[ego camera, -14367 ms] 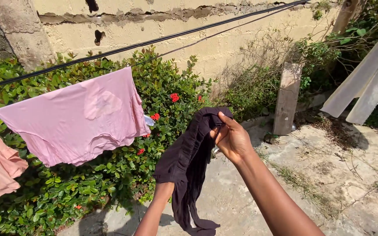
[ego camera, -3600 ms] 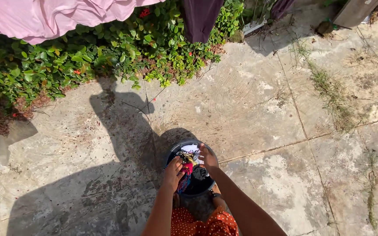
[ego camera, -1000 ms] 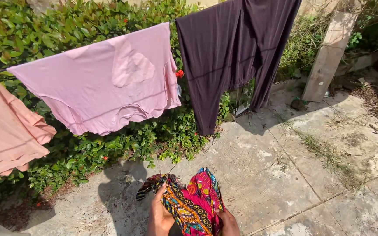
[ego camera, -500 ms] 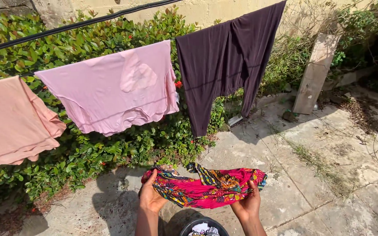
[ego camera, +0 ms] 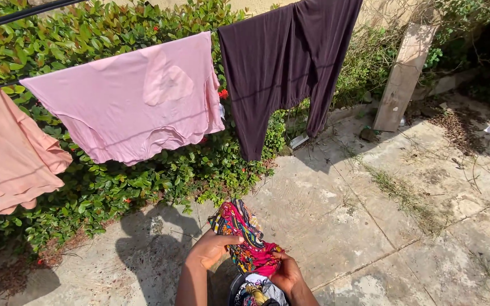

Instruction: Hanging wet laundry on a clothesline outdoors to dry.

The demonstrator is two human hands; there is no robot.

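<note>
Between both hands, bunched bright patterned cloth [ego camera: 245, 238]

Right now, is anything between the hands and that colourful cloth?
No. Both hands already grip the colourful cloth: the left hand on its left side, the right hand at its lower right edge. Nothing visible lies between them; a bucket of laundry sits just below.
</note>
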